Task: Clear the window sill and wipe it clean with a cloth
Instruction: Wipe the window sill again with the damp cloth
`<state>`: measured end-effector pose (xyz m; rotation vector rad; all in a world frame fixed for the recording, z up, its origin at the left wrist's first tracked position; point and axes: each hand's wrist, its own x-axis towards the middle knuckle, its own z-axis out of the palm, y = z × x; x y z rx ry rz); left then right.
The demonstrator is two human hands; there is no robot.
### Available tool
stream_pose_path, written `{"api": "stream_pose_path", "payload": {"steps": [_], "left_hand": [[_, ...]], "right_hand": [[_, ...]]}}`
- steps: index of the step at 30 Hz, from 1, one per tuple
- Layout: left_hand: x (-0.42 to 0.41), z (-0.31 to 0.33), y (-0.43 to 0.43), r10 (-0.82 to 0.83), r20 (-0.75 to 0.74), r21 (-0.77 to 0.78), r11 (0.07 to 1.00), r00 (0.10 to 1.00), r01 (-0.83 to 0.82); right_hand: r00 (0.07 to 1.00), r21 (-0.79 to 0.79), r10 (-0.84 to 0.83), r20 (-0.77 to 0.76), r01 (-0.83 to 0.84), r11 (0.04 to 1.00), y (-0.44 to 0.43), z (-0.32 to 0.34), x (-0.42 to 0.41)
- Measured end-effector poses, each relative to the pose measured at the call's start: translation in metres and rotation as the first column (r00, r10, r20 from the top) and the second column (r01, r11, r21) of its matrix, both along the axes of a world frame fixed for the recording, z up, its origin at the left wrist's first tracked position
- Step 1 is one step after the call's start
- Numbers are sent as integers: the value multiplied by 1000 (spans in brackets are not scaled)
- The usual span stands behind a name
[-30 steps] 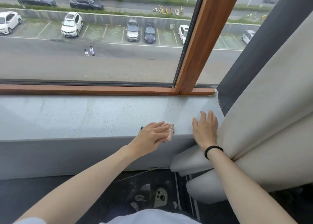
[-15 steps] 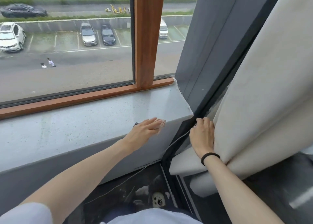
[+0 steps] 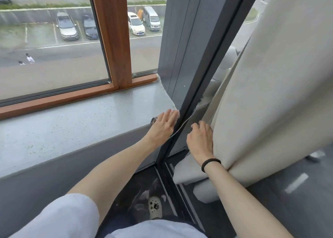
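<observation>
Left hand [image 3: 164, 125] lying flat, fingers straight and together, pressing cloth [image 3: 153, 121] beneath it onto window sill [image 3: 81, 126], right hand [image 3: 201, 138] leaning loose-fingered against curtain [image 3: 261, 93] beside it

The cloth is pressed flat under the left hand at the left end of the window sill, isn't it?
Not quite. The head view shows the left hand pressing the cloth flat at the right end of the window sill, beside the dark frame, not the left end.

One sill [image 3: 90, 122], one cloth [image 3: 153, 121], one curtain [image 3: 270, 93]
</observation>
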<state>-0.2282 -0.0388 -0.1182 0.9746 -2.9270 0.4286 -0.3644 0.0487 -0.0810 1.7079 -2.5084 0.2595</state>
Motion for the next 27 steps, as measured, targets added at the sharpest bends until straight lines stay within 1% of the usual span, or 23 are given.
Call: {"api": "stream_pose_path", "payload": {"steps": [2,4,6,8,10,13,16,18,21,22,23,24,26,27], "left_hand": [[-3,2,2,10,-4,-8,1000,1000,-10],[9,5,2,-18,-12,-25,1000,1000,17],[31,7,3,-38,-43,-55,998,998,36],[59,8,11,-22,-87,-62,998,996,17],[88,5,23,18,-150,-44,999,989,-25],[138,-2,46,127,-181,-16,991,975,-132],[194,1,67,189,-204,11,982,961,-190],[231,4,78,245,-225,63,970,943,-236],[271,11,89,320,-275,227,938,906,-262],[280,12,91,355,-308,266,923,882,-279],[284,12,92,424,-349,310,894,836,-324],[283,11,91,525,-404,373,842,749,-389],[275,8,87,692,-495,467,722,525,-511],[268,8,82,722,-518,485,690,459,-537]], "right_hand": [[1000,-7,25,18,-25,1000,-4,-1,2],[998,-15,43,47,-43,999,-11,-2,8],[996,-51,59,72,-56,997,-18,-1,16],[990,-87,96,108,-87,992,-25,1,29],[984,-100,138,109,-128,987,-31,3,41],[970,-107,210,121,-197,974,-40,2,63],[957,-141,251,144,-232,963,-46,4,82],[949,-140,266,170,-244,960,-50,7,95],[940,-101,281,194,-266,959,-55,8,115],[938,-89,286,197,-273,958,-56,7,122],[935,-80,287,208,-277,958,-58,6,128],[932,-76,286,223,-276,958,-59,5,132],[925,-69,289,247,-281,957,-62,2,142],[921,-64,291,260,-285,957,-64,1,147]]}}
